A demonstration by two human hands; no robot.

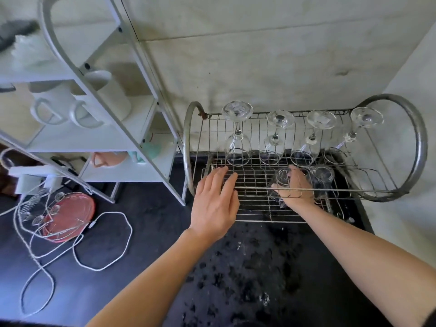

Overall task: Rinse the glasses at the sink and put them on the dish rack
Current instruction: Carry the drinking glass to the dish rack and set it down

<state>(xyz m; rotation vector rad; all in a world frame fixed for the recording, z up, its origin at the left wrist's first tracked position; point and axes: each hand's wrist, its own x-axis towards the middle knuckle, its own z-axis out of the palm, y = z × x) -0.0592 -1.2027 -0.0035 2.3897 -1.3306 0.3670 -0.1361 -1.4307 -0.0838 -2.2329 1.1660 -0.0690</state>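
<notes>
A wire dish rack (259, 211) with round end hoops stands on the dark wet counter. Several stemmed glasses hang upside down along its back row, the leftmost wine glass (237, 142) being the largest. My right hand (298, 185) reaches inside the rack and is closed around a small clear tumbler (282, 179) resting on the wires. A second tumbler (322, 177) stands just to the right of it. My left hand (215, 204) lies flat, fingers apart, on the rack's left front part and holds nothing.
A white shelf unit (141, 147) with mugs stands to the left of the rack. White cables (101, 267) and a red lid (70, 215) lie on the counter at the left. A wall closes the back and right side. The sink is out of view.
</notes>
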